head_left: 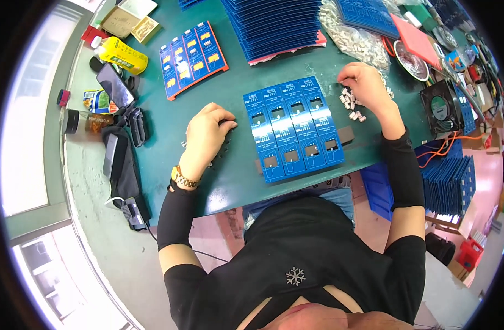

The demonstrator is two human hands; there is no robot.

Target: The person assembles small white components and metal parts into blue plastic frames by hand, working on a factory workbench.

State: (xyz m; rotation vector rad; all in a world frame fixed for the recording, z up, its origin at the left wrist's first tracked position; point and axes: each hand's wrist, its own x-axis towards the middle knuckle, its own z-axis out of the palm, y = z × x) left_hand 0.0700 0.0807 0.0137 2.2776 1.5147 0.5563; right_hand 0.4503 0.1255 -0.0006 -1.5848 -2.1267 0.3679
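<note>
Curled shut, your right hand's (366,82) grip pinches among the small white parts (352,104) beside the blue panel (294,127); whether it holds one, you can't tell. Left hand (207,132) rests fisted on the counter (230,181) over dark bits. Front-row windows look filled, the rear rows look empty — early going, I'd judge.
</note>
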